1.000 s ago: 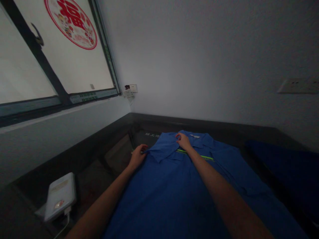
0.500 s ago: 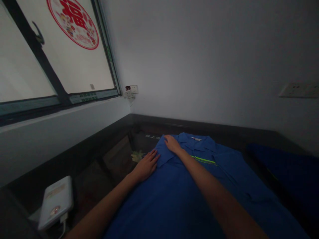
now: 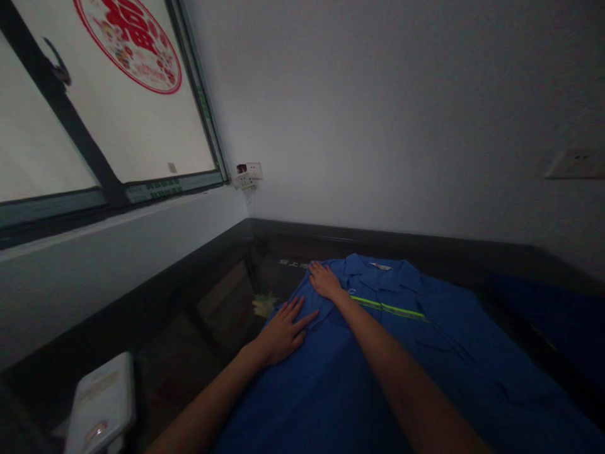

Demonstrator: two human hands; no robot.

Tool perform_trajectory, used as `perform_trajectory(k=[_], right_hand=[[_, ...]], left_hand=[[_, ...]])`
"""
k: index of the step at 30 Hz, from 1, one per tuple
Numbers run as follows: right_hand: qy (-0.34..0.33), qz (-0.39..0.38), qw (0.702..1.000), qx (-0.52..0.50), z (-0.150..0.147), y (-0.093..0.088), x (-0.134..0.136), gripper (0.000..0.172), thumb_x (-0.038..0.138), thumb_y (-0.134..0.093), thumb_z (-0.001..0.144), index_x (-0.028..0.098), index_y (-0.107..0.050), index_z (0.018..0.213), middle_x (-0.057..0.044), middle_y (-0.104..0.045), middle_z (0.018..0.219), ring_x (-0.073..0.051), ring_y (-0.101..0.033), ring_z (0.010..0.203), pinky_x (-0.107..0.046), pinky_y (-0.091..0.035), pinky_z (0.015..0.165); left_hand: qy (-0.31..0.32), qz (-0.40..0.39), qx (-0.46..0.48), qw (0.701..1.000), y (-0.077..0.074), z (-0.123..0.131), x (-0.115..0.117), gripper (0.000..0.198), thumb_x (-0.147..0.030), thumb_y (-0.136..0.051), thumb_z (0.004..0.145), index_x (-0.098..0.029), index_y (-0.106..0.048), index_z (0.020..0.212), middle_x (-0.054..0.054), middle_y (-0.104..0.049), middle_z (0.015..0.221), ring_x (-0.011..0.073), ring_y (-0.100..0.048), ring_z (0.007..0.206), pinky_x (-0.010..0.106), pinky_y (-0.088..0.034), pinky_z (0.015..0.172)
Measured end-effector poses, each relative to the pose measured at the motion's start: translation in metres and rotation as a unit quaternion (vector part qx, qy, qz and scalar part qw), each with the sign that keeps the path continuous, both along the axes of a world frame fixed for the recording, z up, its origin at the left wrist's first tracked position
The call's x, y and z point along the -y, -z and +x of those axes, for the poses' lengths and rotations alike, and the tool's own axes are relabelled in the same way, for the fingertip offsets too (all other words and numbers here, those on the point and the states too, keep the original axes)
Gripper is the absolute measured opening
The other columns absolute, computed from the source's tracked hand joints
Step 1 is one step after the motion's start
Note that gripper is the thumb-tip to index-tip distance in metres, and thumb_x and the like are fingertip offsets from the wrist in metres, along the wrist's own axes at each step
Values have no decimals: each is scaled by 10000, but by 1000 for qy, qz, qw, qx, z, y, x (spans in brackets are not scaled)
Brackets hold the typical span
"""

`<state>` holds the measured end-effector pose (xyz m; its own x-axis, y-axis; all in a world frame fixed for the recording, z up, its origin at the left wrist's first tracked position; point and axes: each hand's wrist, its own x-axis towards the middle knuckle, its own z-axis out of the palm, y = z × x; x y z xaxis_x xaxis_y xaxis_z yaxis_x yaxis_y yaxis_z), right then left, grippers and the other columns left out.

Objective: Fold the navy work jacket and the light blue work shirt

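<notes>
A blue work shirt with a collar and a yellow-green stripe across the chest lies spread on the dark glossy table. My left hand rests flat on the shirt's left edge, its fingers spread and the thumb pointing right. Farther up, my right hand lies palm down on the shoulder area, fingers stretched out. Neither hand grips the cloth. My right forearm crosses over the shirt and hides part of its front.
A white power bank with a plugged-in cable lies at the lower left. Dark blue cloth lies to the right. Wall sockets sit in the corner beside the window. A wall rises behind the table.
My left hand has spread its fingers and moved the thumb out over the cloth. My right hand stays near the shoulder, now flatter. The view has shifted slightly.
</notes>
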<state>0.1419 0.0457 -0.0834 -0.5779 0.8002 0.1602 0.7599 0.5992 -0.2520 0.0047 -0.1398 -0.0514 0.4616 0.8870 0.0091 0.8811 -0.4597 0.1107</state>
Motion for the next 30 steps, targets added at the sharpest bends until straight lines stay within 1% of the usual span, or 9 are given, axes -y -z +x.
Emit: perform_trajectory(k=[3,5,9,13,15,18,23,27,30], right_hand=[[-5,2,1000,2,5,-5,-1,509,248,-354,936,84,-366,1418,-133,-331,1494,-237,-247,1397,-436,-177,1131],[-3,12,1000,-2,7,-11,-1,501,237,-360,934,72,-381,1406,-144,-355,1481,-230,-261,1392,-417,-181,1132],[-4,29,1000,-9,1,-20,2,447,206,-313,948,73,-467,1347,-155,-417,1443,-212,-321,1365,-375,-197,1126],[-7,17,1000,-3,-14,-19,6,403,195,-327,945,68,-570,1240,-179,-532,1338,-220,-441,1287,-354,-289,1080],[1,11,1000,-2,-17,-15,8,411,197,-330,943,66,-547,1267,-179,-517,1353,-230,-443,1285,-375,-307,1070],[10,7,1000,-4,-15,-8,10,441,223,-321,952,106,-464,1353,-143,-430,1436,-225,-359,1344,-410,-253,1104],[17,-1,1000,-12,-12,-2,14,485,258,-300,959,102,-384,1410,-137,-362,1478,-227,-272,1388,-445,-188,1131],[13,6,999,-37,-12,-9,18,496,269,-355,940,87,-400,1400,-134,-381,1468,-224,-276,1386,-423,-205,1129],[22,33,997,-73,-5,-23,21,487,248,-319,948,101,-392,1407,-98,-368,1483,-168,-246,1396,-355,-174,1147]], left_hand=[[9,29,15,999,4,0,1,574,-214,-442,910,-397,-294,1434,36,-152,1563,304,-177,1414,547,-219,1117],[12,59,27,998,7,1,1,576,-204,-452,899,-385,-315,1428,35,-195,1555,289,-195,1413,539,-223,1121],[-12,92,48,995,10,4,0,528,-229,-406,921,-234,-326,1442,98,-336,1499,243,-255,1399,473,-238,1139],[-50,88,43,994,15,4,-2,515,-286,-373,940,-122,-342,1427,161,-319,1495,261,-228,1405,468,-246,1135],[-45,69,29,996,18,2,-3,522,-324,-377,943,-130,-349,1426,173,-295,1502,283,-219,1405,488,-246,1127],[-33,52,16,998,21,0,-5,528,-343,-383,943,-154,-345,1434,166,-284,1507,295,-214,1404,497,-234,1126],[-23,54,22,998,21,0,-4,521,-348,-365,951,-261,-289,1460,94,-245,1534,291,-172,1417,511,-209,1128],[-25,45,20,998,17,2,-1,534,-288,-389,936,-341,-275,1454,40,-240,1542,299,-156,1421,534,-207,1120],[-16,49,18,998,9,6,0,526,-229,-412,907,-342,-357,1417,38,-270,1533,306,-176,1416,564,-203,1113]])
